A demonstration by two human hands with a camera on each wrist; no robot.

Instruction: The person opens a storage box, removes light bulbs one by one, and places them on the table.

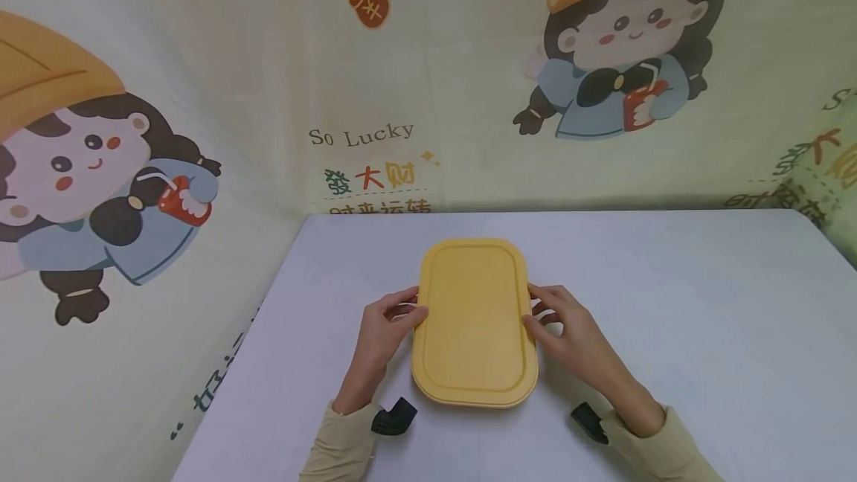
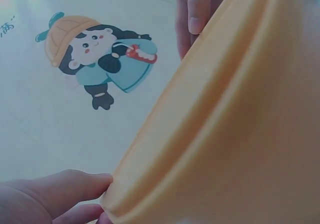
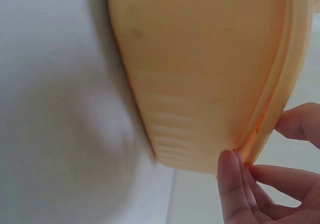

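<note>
as i pinch the yellow lidded box (image 1: 474,322) with both hands, left hand (image 1: 386,326) at nine o'clock, right hand (image 1: 569,326) at three, it seems light, stiff, smooth plastic; the rim grips best.

Yellow container (image 1: 474,322): you've got matt plastic here, soft even sheen, no gloss. The lid (image 1: 472,303) is smooth with a moulded groove round its edge; the side wall (image 3: 195,84) carries fine horizontal ridges low down and a few faint scuffs. Table (image 1: 669,303): pale, smooth, matt top, looks like laminate or plastic sheet. Backdrop (image 1: 268,58): printed cloth, matt, with soft creases you can see across it. Sleeves (image 1: 341,445): beige knit fabric, dull finish.
</note>
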